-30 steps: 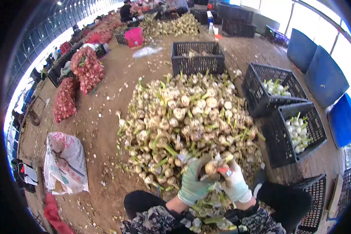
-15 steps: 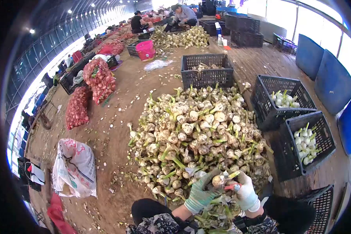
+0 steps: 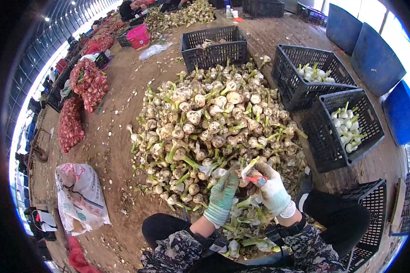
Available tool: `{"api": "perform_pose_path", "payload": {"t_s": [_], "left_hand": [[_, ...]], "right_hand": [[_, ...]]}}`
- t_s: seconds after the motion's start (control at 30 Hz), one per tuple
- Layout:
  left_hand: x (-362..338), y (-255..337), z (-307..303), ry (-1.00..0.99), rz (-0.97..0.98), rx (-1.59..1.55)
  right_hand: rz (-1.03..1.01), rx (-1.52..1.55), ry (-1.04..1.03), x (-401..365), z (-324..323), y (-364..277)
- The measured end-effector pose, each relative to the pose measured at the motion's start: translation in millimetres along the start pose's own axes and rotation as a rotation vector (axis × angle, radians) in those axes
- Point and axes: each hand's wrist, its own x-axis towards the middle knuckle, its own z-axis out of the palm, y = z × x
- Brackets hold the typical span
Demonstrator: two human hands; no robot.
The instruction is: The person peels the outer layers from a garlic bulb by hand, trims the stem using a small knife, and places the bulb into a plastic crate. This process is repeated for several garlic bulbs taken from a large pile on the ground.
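Note:
My left hand [image 3: 223, 198], in a striped, green-stained glove, is closed at a garlic bulb [image 3: 248, 172] whose pale stem points up; fingers partly hide the bulb. My right hand [image 3: 274, 191], in a whitish glove with dirty fingertips, grips a small red-handled tool [image 3: 258, 180] against the bulb's right side. The tool's working end cannot be made out. Just beyond both hands rises a large heap of untrimmed garlic [image 3: 214, 123] with roots and green stems. Below them, between my legs, lie peeled husks and cut stems [image 3: 246, 223].
Black crates with cleaned white garlic [image 3: 346, 129] stand on the right, and another crate [image 3: 214, 48] stands behind the heap. A white sack [image 3: 82, 195] and red net bags [image 3: 71, 125] lie left. A pink bucket [image 3: 138, 36] and other people [image 3: 130, 9] are farther back.
The view has tilted down and shifted right. The garlic bulb has turned in my hands; its stem now points upward instead of to the right, and the gloves cover more of it.

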Motion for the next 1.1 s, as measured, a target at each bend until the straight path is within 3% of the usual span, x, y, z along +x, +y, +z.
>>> {"api": "perform_pose_path", "payload": {"t_s": [0.03, 0.07, 0.17, 0.2, 0.23, 0.3, 0.33, 0.37, 0.43, 0.47, 0.5, 0.57, 0.63, 0.67, 0.73, 0.77, 0.83, 0.93, 1.03, 1.1], "left_hand": [[3, -8, -3, 0.006, 0.161, 0.102], [3, -3, -4, -0.054, 0.147, 0.083], [-8, 15, 3, -0.077, 0.205, 0.029], [-4, 11, -1, -0.053, 0.146, 0.085], [-4, 10, 0, -0.026, 0.248, 0.058], [0, 5, -3, 0.062, 0.414, 0.137], [2, -1, -9, 0.076, 0.304, 0.014], [2, -2, -9, 0.091, 0.431, 0.062], [6, -12, -10, 0.098, 0.513, 0.168], [-8, 5, -6, 0.051, 0.319, 0.194], [0, -8, -10, -0.045, 0.25, -0.111], [-13, 3, -1, -0.044, 0.595, 0.366], [-13, 12, -6, -0.071, 0.557, 0.345], [-16, 16, -7, -0.095, 0.351, 0.206], [-12, 14, -15, -0.159, -0.045, 0.023], [-10, 14, -21, -0.269, -0.138, -0.076], [0, -8, -16, -0.237, -0.187, -0.277], [-7, 11, -3, -0.192, -0.213, -0.218], [11, -18, -20, -0.316, -0.281, -0.244], [14, -20, -19, -0.282, -0.253, -0.27]], "right_hand": [[0.047, -0.043, 0.062, 0, 4, -4], [0.132, 0.118, 0.108, 0, 9, -7], [-0.001, -0.14, -0.036, 1, 9, -19], [0.075, 0.021, 0.005, 0, 13, -17], [-0.065, -0.102, -0.027, 2, 8, -9], [-0.011, 0.046, -0.081, -1, 9, -14], [-0.01, 0.07, -0.119, 0, 8, -16], [-0.002, 0.093, -0.155, 0, 9, -16], [0.02, -0.045, -0.046, -3, 10, -17], [0.011, -0.066, -0.038, -3, 11, -21], [0.007, -0.087, -0.026, -3, 11, -23], [0.038, 0.008, -0.05, -3, 6, -19], [0.042, -0.099, -0.002, -7, 12, -22], [0.038, -0.042, -0.005, -7, 10, -17], [-0.062, -0.312, -0.054, -4, 0, -12], [-0.095, -0.413, -0.088, -1, -10, 1], [-0.032, -0.37, -0.089, -6, -6, -17], [0.063, -0.265, -0.104, -9, -12, -18], [0.087, -0.201, -0.129, -14, -11, -27], [0.13, -0.019, -0.177, -15, -11, -29]]}}
